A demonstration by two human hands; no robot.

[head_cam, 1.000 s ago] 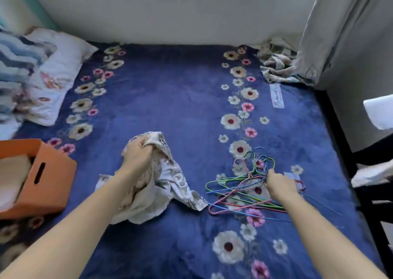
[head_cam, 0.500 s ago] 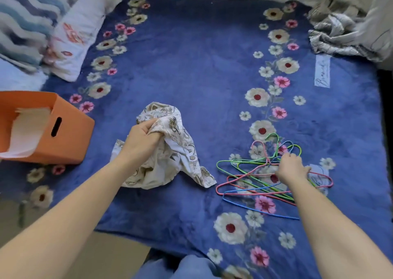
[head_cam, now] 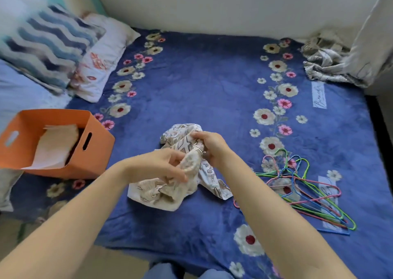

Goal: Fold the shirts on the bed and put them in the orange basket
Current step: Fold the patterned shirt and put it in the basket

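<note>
A crumpled cream shirt with a brown and grey print [head_cam: 168,191] lies bunched in the middle of the blue flowered bed [head_cam: 202,91]. My left hand [head_cam: 161,165] pinches a fold of it on the near side. My right hand [head_cam: 210,144] grips the shirt's upper part, fingers curled round the cloth. The orange basket [head_cam: 95,151] stands at the left on the bed, open side up, with a folded cream garment [head_cam: 55,147] inside it. Another crumpled patterned shirt [head_cam: 323,64] lies at the far right corner.
A heap of coloured wire hangers [head_cam: 302,185] lies to the right of my hands. Pillows [head_cam: 70,51] are stacked at the far left. A grey curtain [head_cam: 374,34] hangs at the right edge. The bed's near edge runs just below my forearms.
My right hand has left the hangers and moved left onto the shirt. My left hand has shifted its hold to a lower fold. The camera view has swung.
</note>
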